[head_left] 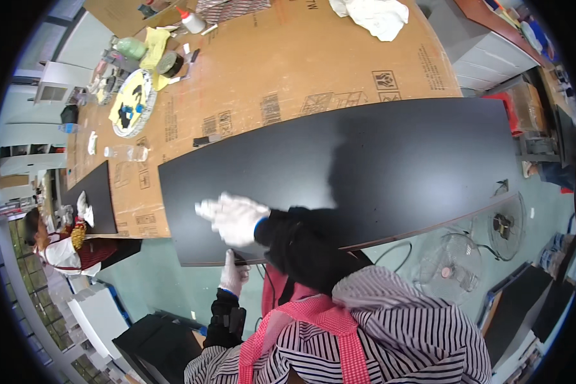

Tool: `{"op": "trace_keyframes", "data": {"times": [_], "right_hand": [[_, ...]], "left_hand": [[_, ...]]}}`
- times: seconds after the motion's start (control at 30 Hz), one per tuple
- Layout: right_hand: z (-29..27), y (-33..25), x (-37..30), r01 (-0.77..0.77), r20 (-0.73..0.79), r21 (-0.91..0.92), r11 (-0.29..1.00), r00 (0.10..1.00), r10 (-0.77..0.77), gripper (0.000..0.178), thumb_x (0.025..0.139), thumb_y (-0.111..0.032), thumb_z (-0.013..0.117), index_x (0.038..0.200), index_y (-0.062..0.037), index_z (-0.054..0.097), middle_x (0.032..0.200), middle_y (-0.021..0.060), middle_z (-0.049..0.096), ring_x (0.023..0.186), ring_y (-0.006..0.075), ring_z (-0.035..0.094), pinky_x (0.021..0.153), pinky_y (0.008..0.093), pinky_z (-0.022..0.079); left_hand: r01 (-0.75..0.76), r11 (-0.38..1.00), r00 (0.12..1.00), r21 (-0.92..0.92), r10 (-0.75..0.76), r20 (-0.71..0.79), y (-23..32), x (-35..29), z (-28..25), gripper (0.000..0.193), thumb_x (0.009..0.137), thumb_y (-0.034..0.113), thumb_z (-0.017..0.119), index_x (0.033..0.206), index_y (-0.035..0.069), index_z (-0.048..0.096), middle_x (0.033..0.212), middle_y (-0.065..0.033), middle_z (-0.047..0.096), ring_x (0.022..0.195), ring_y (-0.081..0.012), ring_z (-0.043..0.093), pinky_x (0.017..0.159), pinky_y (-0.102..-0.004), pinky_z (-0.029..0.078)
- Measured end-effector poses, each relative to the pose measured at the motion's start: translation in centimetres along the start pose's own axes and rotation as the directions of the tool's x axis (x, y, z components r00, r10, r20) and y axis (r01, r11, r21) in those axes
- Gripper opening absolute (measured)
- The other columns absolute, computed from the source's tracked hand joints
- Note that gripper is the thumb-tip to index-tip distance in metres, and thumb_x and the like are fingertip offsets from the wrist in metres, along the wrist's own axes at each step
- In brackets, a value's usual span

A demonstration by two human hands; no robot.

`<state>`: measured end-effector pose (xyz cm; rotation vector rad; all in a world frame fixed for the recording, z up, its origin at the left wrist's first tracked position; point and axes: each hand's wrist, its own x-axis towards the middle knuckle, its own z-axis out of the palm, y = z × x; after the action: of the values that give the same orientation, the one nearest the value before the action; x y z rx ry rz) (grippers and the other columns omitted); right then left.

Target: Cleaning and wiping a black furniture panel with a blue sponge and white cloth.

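A long black panel (269, 173) lies across the cardboard-covered table, its near edge by my body. My right hand (237, 219), in a white glove, is over the panel's left part, fingers stretched out toward the left; whether it touches the surface I cannot tell. Also gloved in white, my left hand (234, 275) is at the near edge, close to the panel's left corner. Its thumb or a finger points up against the edge while the other fingers curl closed. A small dark patch shows beside them, and what they hold is unclear.
Brown cardboard (237, 70) covers the table. Beyond the panel are a round tray (148, 109), a clear bottle (127, 153), a red-capped bottle (192, 21) and a white cloth (377, 16). Standing fans (451, 265) are at right. A co-worker (70, 249) works at left by another dark panel (99, 198).
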<state>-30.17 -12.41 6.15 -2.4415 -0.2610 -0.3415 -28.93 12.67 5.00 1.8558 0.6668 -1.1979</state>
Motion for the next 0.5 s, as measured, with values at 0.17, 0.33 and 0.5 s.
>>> {"op": "trace_keyframes", "data": {"times": [0.17, 0.33, 0.5], "right_hand": [[-17.3, 12.8, -11.2, -0.757, -0.455, -0.28, 0.59, 0.646, 0.613, 0.041, 0.081, -0.009, 0.066, 0.121, 0.0017, 0.066, 0.107, 0.0212, 0.071, 0.1, 0.0386, 0.071, 0.09, 0.0494, 0.056], [-27.7, 19.4, -42.9, -0.909, -0.813, -0.417, -0.008, 0.369, 0.451, 0.038, 0.091, -0.024, 0.065, 0.116, 0.0031, 0.072, 0.146, 0.0291, 0.057, 0.142, 0.0429, 0.048, 0.118, 0.0483, 0.042], [-23.2, 13.7, -41.3, -0.991, -0.907, -0.092, -0.097, 0.043, 0.418, 0.053, 0.093, -0.034, 0.066, 0.134, -0.0003, 0.065, 0.149, 0.0312, 0.054, 0.136, 0.0487, 0.053, 0.116, 0.0527, 0.043]], "left_hand": [[-0.05, 0.996, 0.998, 0.08, 0.053, -0.033, -0.5, -0.1, -0.2, 0.075, 0.102, 0.079, 0.044, 0.109, 0.008, 0.066, 0.078, -0.0069, 0.067, 0.056, -0.0112, 0.053, 0.051, -0.0266, 0.043], [-0.066, 0.998, 0.981, 0.02, 0.061, 0.182, -0.3, 2.0, -0.4, 0.082, 0.1, 0.081, 0.043, 0.112, 0.003, 0.066, 0.087, -0.0096, 0.069, 0.063, -0.0161, 0.06, 0.055, -0.0286, 0.05], [-0.064, 0.997, 0.997, 0.029, 0.063, 0.038, -1.4, 1.0, -0.4, 0.087, 0.097, 0.084, 0.046, 0.121, 0.002, 0.062, 0.095, -0.0117, 0.069, 0.073, -0.0187, 0.066, 0.064, -0.0303, 0.057]]}}
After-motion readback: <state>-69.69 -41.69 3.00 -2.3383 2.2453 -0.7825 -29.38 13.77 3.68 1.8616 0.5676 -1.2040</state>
